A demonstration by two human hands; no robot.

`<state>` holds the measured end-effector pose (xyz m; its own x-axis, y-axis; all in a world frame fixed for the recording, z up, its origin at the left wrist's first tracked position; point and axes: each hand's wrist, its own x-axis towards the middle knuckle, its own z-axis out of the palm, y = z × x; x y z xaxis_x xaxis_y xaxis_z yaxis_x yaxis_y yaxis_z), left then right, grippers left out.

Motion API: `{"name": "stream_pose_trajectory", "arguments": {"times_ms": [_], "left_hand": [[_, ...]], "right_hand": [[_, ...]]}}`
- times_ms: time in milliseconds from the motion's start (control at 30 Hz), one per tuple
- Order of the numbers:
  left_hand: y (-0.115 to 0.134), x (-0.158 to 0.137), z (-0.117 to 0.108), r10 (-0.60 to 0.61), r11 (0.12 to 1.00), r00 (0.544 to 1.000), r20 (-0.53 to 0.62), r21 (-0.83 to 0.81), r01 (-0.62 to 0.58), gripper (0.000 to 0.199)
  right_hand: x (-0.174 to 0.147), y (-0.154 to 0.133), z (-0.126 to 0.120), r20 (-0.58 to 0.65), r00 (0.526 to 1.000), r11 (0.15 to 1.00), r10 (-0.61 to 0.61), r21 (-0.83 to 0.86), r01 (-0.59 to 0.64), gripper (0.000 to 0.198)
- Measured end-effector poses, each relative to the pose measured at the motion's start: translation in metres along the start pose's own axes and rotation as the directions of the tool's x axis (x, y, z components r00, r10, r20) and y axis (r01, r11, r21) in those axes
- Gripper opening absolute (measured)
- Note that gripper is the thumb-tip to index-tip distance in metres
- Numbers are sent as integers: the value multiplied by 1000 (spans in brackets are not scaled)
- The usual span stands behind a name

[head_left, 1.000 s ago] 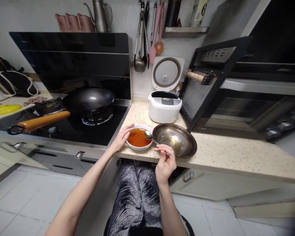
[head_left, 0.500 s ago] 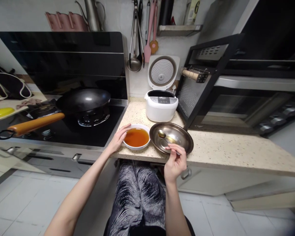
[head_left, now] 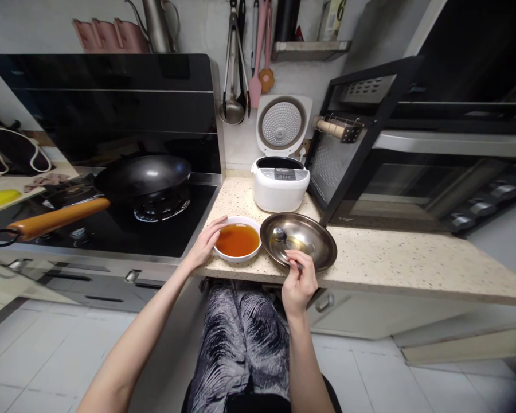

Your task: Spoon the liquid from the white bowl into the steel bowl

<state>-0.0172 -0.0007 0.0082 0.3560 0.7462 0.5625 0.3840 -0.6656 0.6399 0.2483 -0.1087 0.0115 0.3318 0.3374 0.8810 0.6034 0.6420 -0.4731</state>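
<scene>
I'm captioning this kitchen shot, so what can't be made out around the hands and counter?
In the head view:
- Spoon handle: partly hidden by the right hand.
- White bowl: left rim partly covered by the left hand.
- Rice cooker: its depth is dark behind the front rim; panel markings are too small.
- Metal kettle: top cut off by the upper edge.

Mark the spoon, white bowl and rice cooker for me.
Spoon (head_left: pixel 279 234): head view, on its scoop.
White bowl (head_left: pixel 238 259): head view, on its near wall.
Rice cooker (head_left: pixel 280 198): head view, on its white front.
</scene>
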Motion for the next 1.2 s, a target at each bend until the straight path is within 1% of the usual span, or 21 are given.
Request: {"name": "stream_pose_trajectory", "arguments": {"times_ms": [333,867,1200], "left_hand": [[-1,-1,0,-10,1000,1000,3,4,10,47],[0,0,0,-13,1000,1000,-2,-9,13,47],[-1,-1,1,-12,1000,1000,-7,-21,12,47]], "right_hand": [[-2,3,-1,58,996,998,-66,-7,66,22],[-3,5,-1,81,993,996,-84,-21,86,26],[-2,6,-1,68,995,997,-77,-19,79,22]]}}
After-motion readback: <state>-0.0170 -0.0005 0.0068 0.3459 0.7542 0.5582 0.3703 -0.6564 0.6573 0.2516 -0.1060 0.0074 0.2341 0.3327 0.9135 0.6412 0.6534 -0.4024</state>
